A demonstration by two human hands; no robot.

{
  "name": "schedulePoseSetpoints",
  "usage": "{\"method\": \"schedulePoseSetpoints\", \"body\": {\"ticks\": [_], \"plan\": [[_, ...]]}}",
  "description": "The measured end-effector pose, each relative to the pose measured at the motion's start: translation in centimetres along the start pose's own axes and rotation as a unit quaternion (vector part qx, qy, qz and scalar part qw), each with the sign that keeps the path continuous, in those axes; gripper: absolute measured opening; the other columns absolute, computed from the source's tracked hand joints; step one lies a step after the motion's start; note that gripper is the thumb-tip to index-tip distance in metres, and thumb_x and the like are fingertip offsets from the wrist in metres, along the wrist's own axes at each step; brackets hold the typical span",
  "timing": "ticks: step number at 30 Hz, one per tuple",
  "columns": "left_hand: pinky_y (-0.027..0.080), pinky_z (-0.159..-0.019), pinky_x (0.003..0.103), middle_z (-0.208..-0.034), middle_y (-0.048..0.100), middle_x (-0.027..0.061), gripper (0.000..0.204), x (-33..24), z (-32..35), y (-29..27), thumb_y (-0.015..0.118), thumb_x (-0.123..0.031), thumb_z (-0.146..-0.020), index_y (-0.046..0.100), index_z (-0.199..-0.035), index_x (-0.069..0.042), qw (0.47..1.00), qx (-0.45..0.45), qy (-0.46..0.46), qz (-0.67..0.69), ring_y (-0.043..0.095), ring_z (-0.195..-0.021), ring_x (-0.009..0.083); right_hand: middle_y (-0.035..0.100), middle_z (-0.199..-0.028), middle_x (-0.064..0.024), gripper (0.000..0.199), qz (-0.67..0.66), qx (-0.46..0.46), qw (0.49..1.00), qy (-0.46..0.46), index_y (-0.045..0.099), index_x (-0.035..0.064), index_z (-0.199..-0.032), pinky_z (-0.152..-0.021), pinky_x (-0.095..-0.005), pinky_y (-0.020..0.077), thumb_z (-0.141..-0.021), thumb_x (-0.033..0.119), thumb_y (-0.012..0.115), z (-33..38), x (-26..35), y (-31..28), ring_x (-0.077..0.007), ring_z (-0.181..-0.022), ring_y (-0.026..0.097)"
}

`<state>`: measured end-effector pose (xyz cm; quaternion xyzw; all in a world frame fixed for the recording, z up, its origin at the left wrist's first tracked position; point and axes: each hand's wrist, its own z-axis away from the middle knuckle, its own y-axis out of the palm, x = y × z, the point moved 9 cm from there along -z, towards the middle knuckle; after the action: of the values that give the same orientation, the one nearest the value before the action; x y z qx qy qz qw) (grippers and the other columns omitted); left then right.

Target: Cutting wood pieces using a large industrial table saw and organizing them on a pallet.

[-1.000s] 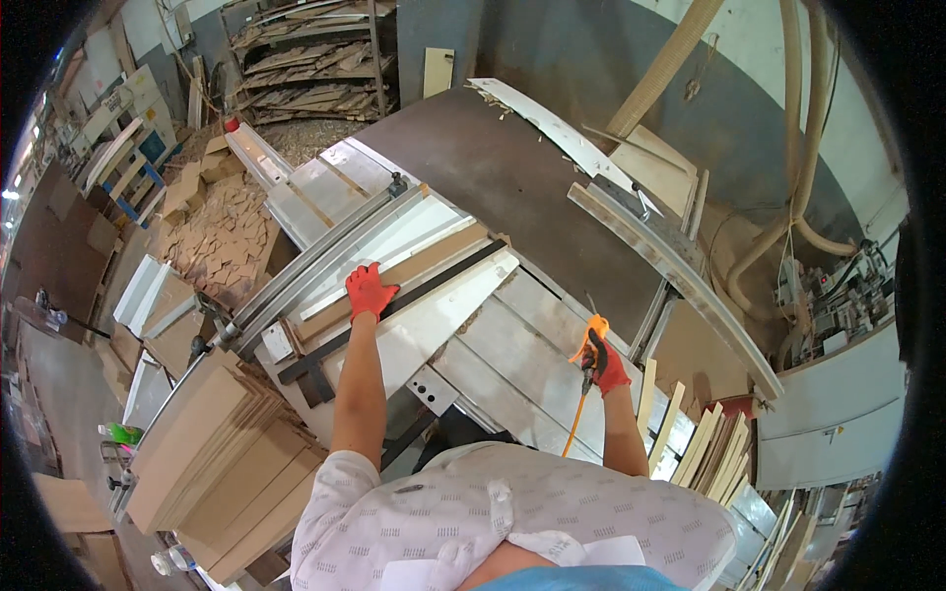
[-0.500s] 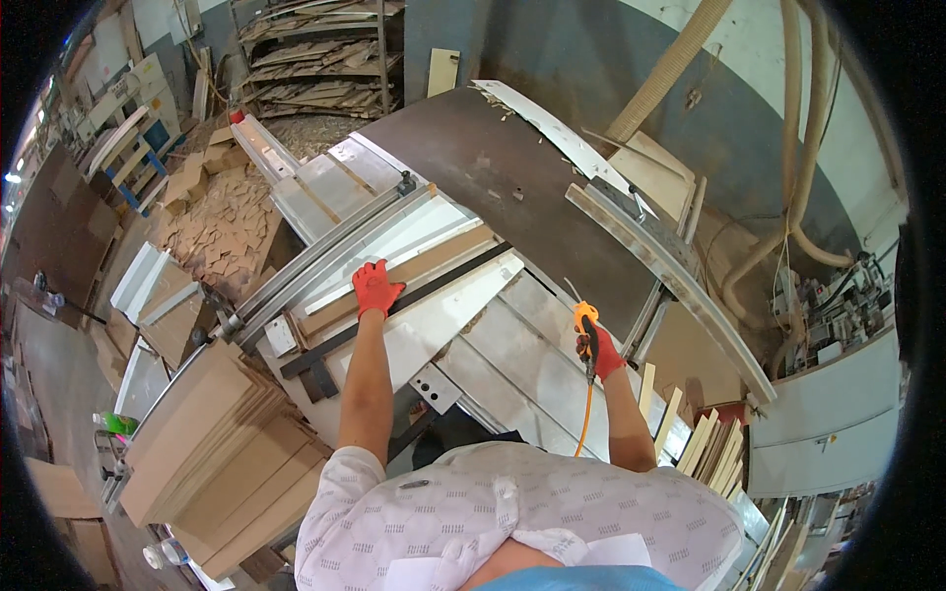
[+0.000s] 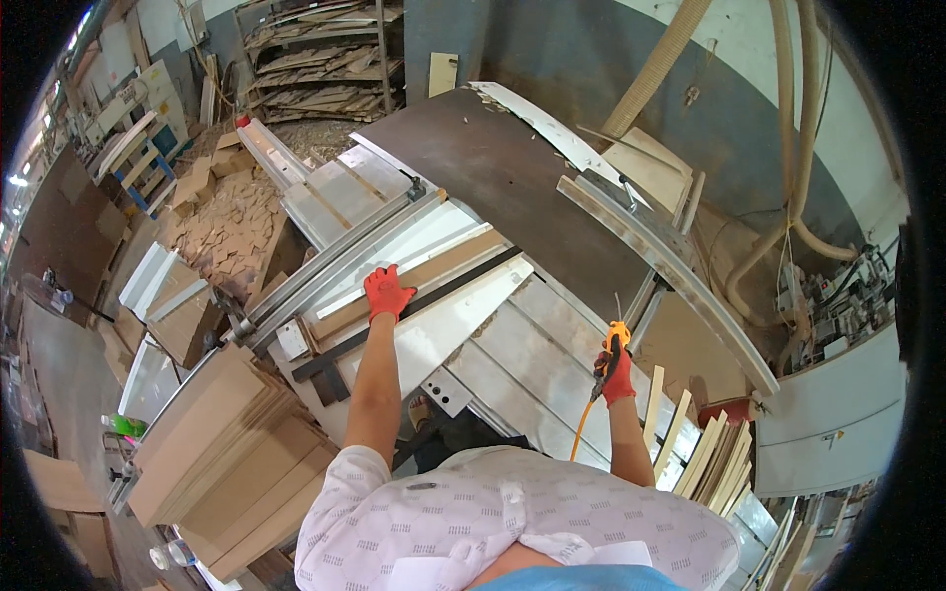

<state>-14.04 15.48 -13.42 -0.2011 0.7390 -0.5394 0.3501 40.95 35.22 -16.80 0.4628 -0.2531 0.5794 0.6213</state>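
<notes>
Both hands are gloved in red — my left hand (image 3: 388,293) lies flat, fingers spread, pressing on a long wooden strip (image 3: 419,283) that rests on the saw counter (image 3: 512,345) against the metal rail (image 3: 335,261). My right hand (image 3: 617,372) is wrapped tight around an orange nozzle tool (image 3: 617,337), its orange hose (image 3: 581,433) trailing down toward me. Stacked boards (image 3: 212,458) sit low on my left, upright wooden slats (image 3: 714,453) on my right.
</notes>
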Motion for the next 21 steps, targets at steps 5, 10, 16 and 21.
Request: {"method": "schedulePoseSetpoints", "body": {"ticks": [5,10,16,21], "plan": [[0.033,-0.102,0.041,-0.118,0.058,0.011,0.074,-0.3,0.3,-0.1,0.08,-0.048,-0.069,0.056,-0.13,-0.014,1.0,0.0,0.007,0.008,0.051,-0.116,0.0291,0.05,-0.058,0.0021,0.043,0.063,0.012,0.998,-0.01,0.059,0.0112,-0.096,-0.04,-0.0262,0.0372,-0.093,0.054,0.061,4.0,2.4,1.8,-0.0106,-0.045,0.049],[0.033,-0.105,0.043,-0.121,0.058,0.0138,0.076,0.4,0.7,0.0,0.08,-0.048,-0.068,0.056,-0.131,-0.012,1.0,0.016,-0.003,0.02,0.05,-0.12,0.0311,0.049,-0.057,0.0013,0.042,0.144,0.116,0.983,-0.019,0.059,0.007,-0.1,-0.04,-0.0249,0.0364,-0.096,0.049,0.059,5.9,2.5,4.8,-0.0108,-0.045,0.049],[0.037,-0.102,0.043,-0.117,0.06,0.0135,0.072,-1.1,-0.6,0.1,0.079,-0.05,-0.067,0.059,-0.125,-0.013,1.0,0.006,0.021,0.014,0.052,-0.118,0.0314,0.05,-0.06,0.0024,0.033,0.302,0.329,0.892,0.068,0.059,0.0067,-0.098,-0.044,-0.0233,0.034,-0.098,0.04,0.059,16.9,1.7,12.7,-0.0073,-0.048,0.047],[0.036,-0.102,0.042,-0.116,0.058,0.0132,0.07,-0.5,-0.1,-0.9,0.078,-0.049,-0.069,0.058,-0.124,-0.011,1.0,0.03,0.009,0.001,0.051,-0.117,0.0304,0.051,-0.062,0.0027,0.026,0.317,0.298,0.896,0.09,0.059,0.0099,-0.096,-0.043,-0.0246,0.0337,-0.099,0.036,0.056,16.6,1.1,13.2,-0.0066,-0.048,0.046]]}}
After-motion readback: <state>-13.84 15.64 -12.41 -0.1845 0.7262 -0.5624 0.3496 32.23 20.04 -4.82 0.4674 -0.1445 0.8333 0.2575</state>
